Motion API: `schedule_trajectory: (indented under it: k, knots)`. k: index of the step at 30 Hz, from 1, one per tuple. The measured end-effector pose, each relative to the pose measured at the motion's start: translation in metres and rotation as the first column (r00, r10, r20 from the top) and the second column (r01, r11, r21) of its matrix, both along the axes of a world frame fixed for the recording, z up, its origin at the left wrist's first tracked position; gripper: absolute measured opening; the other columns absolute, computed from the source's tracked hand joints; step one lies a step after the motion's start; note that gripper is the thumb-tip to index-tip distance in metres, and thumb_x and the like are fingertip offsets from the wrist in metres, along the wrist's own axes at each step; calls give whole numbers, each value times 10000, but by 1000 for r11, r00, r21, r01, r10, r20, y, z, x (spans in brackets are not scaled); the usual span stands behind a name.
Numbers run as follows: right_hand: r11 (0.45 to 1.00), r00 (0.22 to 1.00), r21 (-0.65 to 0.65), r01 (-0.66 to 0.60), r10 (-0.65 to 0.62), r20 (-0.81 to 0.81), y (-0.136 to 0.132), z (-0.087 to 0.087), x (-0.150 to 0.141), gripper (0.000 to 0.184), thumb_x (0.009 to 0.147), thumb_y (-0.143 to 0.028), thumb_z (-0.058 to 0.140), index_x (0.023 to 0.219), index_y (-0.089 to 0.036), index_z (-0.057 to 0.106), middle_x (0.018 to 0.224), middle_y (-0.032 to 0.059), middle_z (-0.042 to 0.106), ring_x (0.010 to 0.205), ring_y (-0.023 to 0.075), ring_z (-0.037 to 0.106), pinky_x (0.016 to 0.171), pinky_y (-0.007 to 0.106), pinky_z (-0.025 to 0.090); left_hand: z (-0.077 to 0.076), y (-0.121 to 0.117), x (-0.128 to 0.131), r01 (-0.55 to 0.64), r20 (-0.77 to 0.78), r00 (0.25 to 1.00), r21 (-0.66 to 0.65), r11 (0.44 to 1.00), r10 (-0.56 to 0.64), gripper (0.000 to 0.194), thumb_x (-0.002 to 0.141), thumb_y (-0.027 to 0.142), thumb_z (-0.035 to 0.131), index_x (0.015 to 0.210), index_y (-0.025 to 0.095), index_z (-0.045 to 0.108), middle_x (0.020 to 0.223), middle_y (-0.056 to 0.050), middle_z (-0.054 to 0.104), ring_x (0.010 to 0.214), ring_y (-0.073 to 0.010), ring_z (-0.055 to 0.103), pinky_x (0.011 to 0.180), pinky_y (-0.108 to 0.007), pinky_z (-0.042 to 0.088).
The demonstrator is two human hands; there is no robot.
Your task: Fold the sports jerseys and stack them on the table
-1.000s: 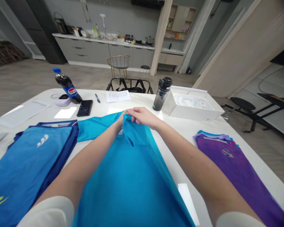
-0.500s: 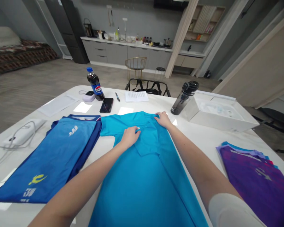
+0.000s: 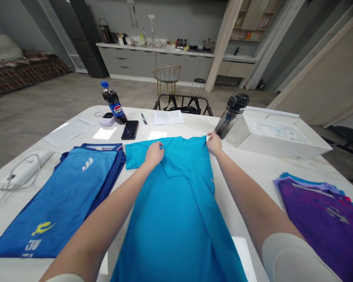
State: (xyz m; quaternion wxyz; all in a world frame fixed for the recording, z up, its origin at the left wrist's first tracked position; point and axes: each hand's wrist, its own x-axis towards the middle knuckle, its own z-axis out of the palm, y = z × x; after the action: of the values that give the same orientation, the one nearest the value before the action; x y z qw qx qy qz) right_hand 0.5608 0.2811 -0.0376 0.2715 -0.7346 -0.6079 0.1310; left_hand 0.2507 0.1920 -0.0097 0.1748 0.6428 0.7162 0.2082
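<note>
You're in what looks like a home with an open kitchen [image 3: 178, 59]: well beyond your left hand [image 3: 154, 154] are grey cabinets [image 3: 137, 64] and a counter [image 3: 161, 50] with bottles [image 3: 181, 43]; far to its left, a patterned couch or bed [image 3: 26, 74].

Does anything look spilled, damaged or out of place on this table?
Nothing looks spilled or damaged. Slightly untidy: the cable loops loosely over the white device at far left, and layers poke out unevenly beneath the purple shirt. The turquoise shirt shows no visible stain.
</note>
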Motion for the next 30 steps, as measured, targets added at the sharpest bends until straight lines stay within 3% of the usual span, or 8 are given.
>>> schedule_trajectory:
  k: [3,6,11,14,18,21,27,30]
  knots:
    - [994,992,104,-46,33,125,-22,4,-18,425,964,-201,370,1305,-162,621,1324,178,597,1169,298,575,1010,418,449,-7,-20,9,163,-247,962,189,968,-114,482,985,182,428,1460,180,506,1431,-167,577,1321,-297,535,1118,-439,393]
    - [971,946,68,-230,207,249,-56,6,-39,473,1037,-388,349,1411,-191,562,1450,179,542,1308,341,493,1100,501,377,-17,-41,26,386,-321,890,151,910,-324,507,1039,332,365,1530,235,448,1574,-119,464,1454,-284,404,1226,-455,264]
    - [931,876,-191,-311,359,322,-101,-14,-49,645,1032,-643,266,1601,-348,341,1694,42,260,1535,361,206,1191,695,146,-44,-50,40,361,-319,884,-2,932,-343,652,1022,591,313,1607,305,337,1673,-54,323,1572,-292,189,1269,-529,128]
    - [934,870,-215,-286,347,350,-105,-22,-47,673,1029,-667,223,1626,-362,280,1711,20,197,1563,351,133,1200,712,72,-51,-48,39,360,-329,883,20,933,-334,683,1018,622,268,1617,296,321,1694,-51,268,1581,-273,165,1279,-510,92]
    - [940,869,-219,-261,328,371,-108,-12,-50,643,1044,-625,230,1624,-352,287,1710,41,197,1561,360,143,1178,748,71,-48,-50,38,377,-329,876,15,926,-351,705,1015,639,240,1614,278,330,1695,-73,257,1580,-277,174,1277,-513,90]
    - [951,868,-154,-266,306,392,-132,0,-52,610,1061,-568,240,1616,-324,313,1706,62,209,1560,350,153,1173,755,83,-44,-53,40,362,-335,879,3,932,-340,690,1019,621,248,1615,282,326,1696,-71,254,1579,-270,180,1276,-509,92]
    - [869,813,-239,-434,492,311,-231,5,-36,586,1058,-589,269,1584,-355,376,1680,51,291,1546,318,233,1186,718,165,-30,-60,44,345,-377,868,-9,938,-323,637,1028,560,298,1600,286,353,1681,-93,295,1568,-295,207,1258,-575,68]
    - [842,790,-311,-440,528,313,-285,6,-23,587,1058,-582,288,1595,-355,355,1689,56,263,1555,334,207,1178,733,140,-16,-73,52,455,-440,806,33,890,-396,558,1040,435,337,1557,251,435,1624,-139,398,1533,-324,274,1242,-612,74]
